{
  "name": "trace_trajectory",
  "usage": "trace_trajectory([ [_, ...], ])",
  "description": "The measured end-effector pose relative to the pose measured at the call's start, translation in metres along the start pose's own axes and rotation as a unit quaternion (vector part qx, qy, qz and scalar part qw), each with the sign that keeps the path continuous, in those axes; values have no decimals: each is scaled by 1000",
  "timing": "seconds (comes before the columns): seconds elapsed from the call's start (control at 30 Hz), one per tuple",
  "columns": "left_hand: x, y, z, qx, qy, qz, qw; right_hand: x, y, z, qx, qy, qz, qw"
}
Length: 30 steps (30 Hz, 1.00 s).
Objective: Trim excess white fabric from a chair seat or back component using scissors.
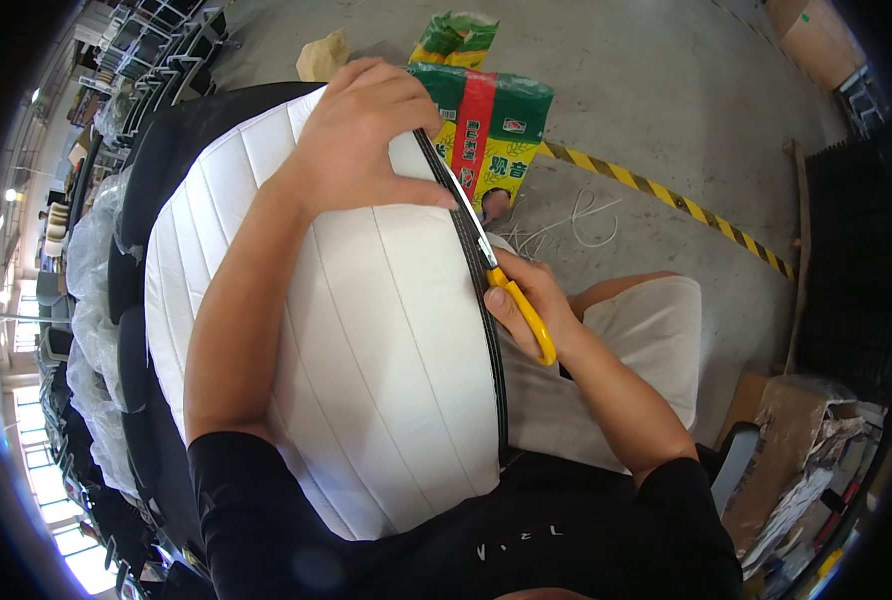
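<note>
Across the centre of the frame, a white quilted seat cushion (366, 350) with a black piped edge (491, 330) is held on the lap. It is pressed flat near its upper edge by the left hand (366, 140), whose fingers are spread and closed on nothing. Yellow-handled scissors (501, 275) are gripped in the right hand (536, 305), with fingers through the loops and the blades laid along the black piping toward the upper centre. The step in hand appears to be trimming along that edge seam. The next move seems to call for short, careful snips kept tight to the piping, so that the white cover is not nicked, while the cushion is kept steady by the left hand.

How far the blades are parted cannot be told, since they are seen nearly edge-on. Whatever is being cut is too fine to make out. Behind the cushion, at the upper centre, a green and yellow package (496, 130) is partly hidden, and white cord scraps (576, 225) lie on the concrete floor (666, 90).
</note>
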State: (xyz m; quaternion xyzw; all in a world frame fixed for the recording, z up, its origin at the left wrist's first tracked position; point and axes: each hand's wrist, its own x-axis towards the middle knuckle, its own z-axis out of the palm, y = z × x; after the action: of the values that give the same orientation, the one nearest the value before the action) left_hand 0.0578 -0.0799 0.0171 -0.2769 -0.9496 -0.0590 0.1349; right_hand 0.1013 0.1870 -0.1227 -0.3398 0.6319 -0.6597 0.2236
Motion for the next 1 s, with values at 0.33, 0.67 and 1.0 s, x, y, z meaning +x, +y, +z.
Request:
trace_trajectory([
  [0.33, -4, -17, -4, -92, -4, -182, 979, 2, 8, 1, 12, -18, 23, 999],
  [0.67, -11, -19, -2, -79, 44, -126, 988, 32, -12, -9, -11, -45, 49, 998],
  [1.0, -11, -21, -1, -79, 52, -119, 988, 31, 1, -10, -3, -10, -3, 1000],
])
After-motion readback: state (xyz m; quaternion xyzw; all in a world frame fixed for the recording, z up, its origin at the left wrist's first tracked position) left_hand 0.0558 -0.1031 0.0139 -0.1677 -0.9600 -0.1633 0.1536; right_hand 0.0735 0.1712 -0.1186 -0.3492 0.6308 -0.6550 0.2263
